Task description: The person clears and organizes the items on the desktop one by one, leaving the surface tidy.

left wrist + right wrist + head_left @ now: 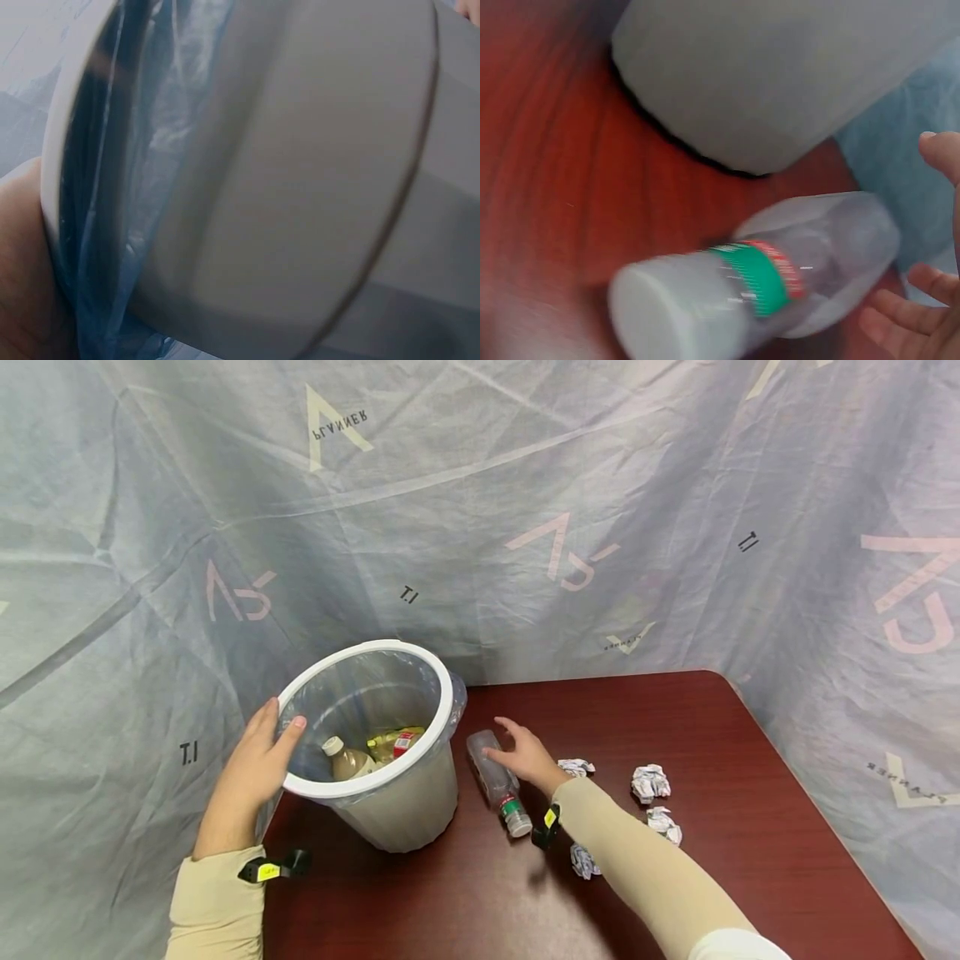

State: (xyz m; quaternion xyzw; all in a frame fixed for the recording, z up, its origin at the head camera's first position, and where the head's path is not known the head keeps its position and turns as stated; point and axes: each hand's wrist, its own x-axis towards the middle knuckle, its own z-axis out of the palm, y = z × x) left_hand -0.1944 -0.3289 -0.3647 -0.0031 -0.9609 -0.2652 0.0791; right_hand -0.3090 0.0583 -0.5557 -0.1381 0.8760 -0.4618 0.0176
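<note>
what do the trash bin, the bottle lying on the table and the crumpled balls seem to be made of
Trash bin: probably rigid plastic, grey and mostly matte, judging by its smooth, even wall.
Bottle: likely clear plastic with a slight shine, being see-through and bottle-shaped, though glass can't be ruled out.
Crumpled balls: most likely paper, white and dull, with sharp creases.

On the grey sheet, you can read "PLANNER" and repeated "T.I" in black print. The label on the bottle is too blurred to read.
</note>
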